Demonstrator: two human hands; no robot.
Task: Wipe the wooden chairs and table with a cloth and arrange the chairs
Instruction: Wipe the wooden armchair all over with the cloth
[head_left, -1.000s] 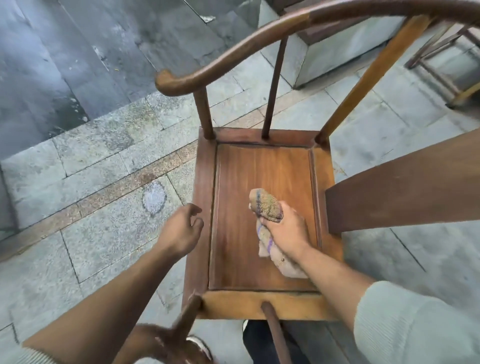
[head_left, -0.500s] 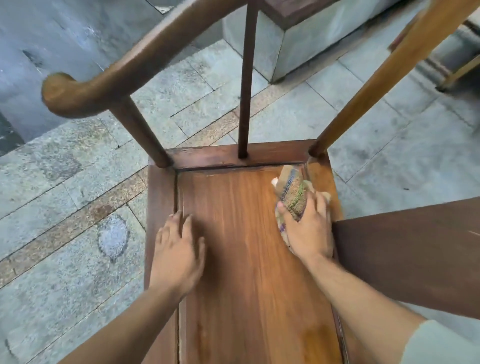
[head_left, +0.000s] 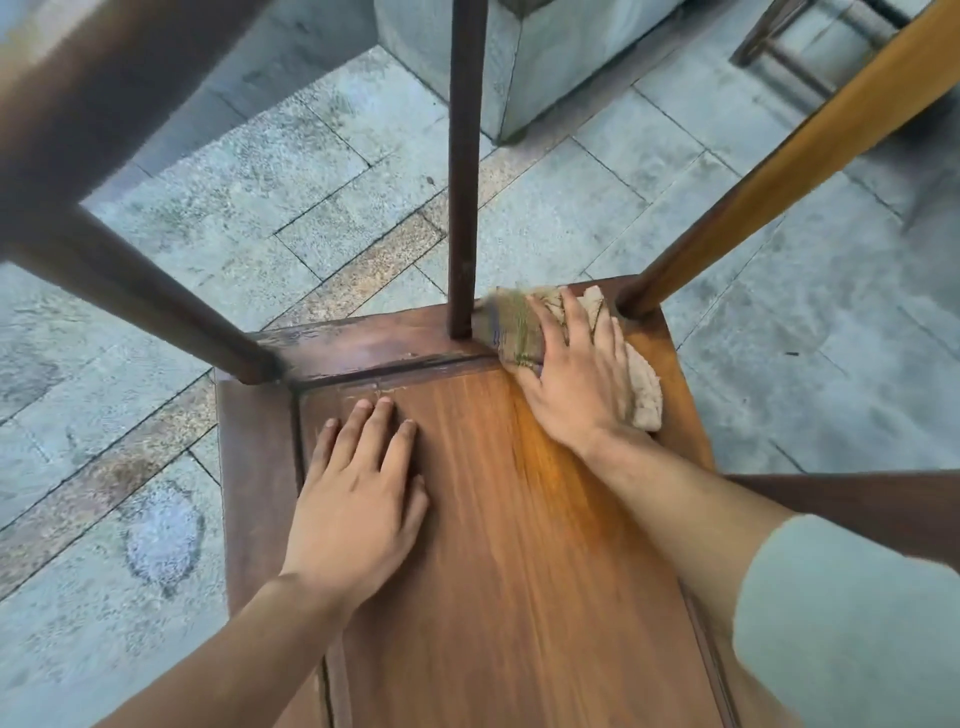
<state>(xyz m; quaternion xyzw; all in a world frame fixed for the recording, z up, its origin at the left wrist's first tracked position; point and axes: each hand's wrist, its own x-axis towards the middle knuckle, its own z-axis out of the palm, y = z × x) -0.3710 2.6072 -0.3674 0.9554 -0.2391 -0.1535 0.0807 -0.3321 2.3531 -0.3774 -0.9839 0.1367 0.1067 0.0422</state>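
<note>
Beside the cloth (head_left: 519, 327), a spindle (head_left: 462, 171); perhaps touching.

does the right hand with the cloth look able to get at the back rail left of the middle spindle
Probably yes: the right hand already presses the cloth beside the spindle, though it must go round it.

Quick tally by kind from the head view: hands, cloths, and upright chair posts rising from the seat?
Hands: 2, left hand flat on the seat, right hand pressing the cloth.
Cloths: 1.
Posts: 3, left post, middle post, right post.
Total: 6.
</note>
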